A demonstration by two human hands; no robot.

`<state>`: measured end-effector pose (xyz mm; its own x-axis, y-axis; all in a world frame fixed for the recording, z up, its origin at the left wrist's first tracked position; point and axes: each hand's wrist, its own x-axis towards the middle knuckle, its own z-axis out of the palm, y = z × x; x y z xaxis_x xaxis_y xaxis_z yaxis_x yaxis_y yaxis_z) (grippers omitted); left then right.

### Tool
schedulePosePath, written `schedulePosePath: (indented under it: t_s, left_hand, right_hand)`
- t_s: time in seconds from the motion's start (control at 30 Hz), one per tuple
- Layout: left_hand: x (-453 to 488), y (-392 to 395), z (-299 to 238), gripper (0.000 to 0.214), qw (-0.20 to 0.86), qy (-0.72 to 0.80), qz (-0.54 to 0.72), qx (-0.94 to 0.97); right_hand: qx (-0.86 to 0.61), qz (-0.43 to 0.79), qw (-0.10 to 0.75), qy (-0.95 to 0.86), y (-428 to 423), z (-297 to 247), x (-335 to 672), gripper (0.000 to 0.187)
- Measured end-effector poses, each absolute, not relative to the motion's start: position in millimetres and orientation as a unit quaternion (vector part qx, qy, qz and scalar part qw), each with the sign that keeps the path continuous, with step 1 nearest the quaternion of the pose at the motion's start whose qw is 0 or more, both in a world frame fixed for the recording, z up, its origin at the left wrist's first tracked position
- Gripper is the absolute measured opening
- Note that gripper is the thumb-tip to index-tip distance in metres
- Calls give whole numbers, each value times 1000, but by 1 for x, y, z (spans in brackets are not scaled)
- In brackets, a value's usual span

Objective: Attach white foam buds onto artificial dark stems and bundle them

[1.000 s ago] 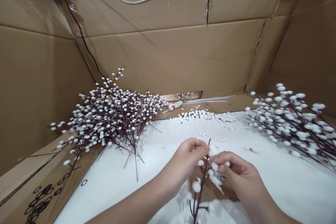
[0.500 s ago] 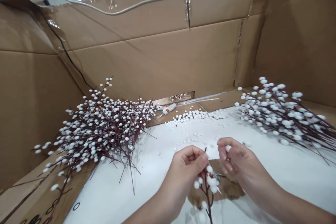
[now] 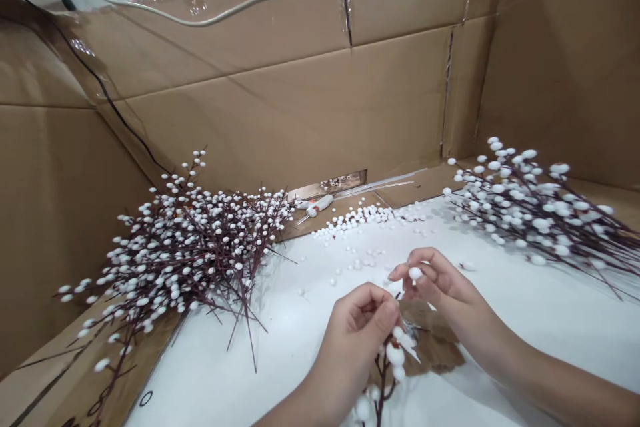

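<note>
My left hand [image 3: 357, 330] pinches a dark brown artificial berry branch [image 3: 383, 380] near its upper tip, with thumb and forefinger closed round the stem. White berries cluster on the branch just below those fingers, and its lower end runs out of the picture. Close above and to the right, my right hand [image 3: 445, 290] holds a single white foam berry [image 3: 415, 273] between thumb and fingertips. That berry is apart from the branch. A brown patch [image 3: 437, 343] on the white board lies beneath both hands.
A large pile of berry branches [image 3: 190, 247] lies at left, another bunch [image 3: 540, 213] at right. Loose white berries [image 3: 370, 215] are strewn along the board's far edge. Behind them rest a glue gun [image 3: 320, 205] and clear glue sticks [image 3: 383, 185]. Cardboard walls [image 3: 280, 107] enclose the workplace.
My right hand has moved left, bringing the white berry nearer the branch's tip. My left hand still grips the branch, which has shifted slightly and leans a little differently. The view has turned slightly.
</note>
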<state>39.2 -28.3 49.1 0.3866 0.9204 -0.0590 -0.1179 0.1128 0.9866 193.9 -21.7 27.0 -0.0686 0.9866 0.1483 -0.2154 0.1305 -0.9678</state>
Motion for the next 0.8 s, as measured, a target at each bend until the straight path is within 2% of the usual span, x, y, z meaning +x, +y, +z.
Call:
schedulePosePath:
  t_s: [0.17,0.4,0.8]
  left_hand:
    - [40,-30,45,25,652,344,386,555]
    - [43,-30,44,24,665,351,393,530]
    - [44,-33,41,24,658,360,392,533]
  right_hand:
    - [-360,615,558,-426,-22,17,187,37]
    - [-302,678,545,-390,-25,11,182,28]
    - [-326,685,529,-380,-30,17,182,34]
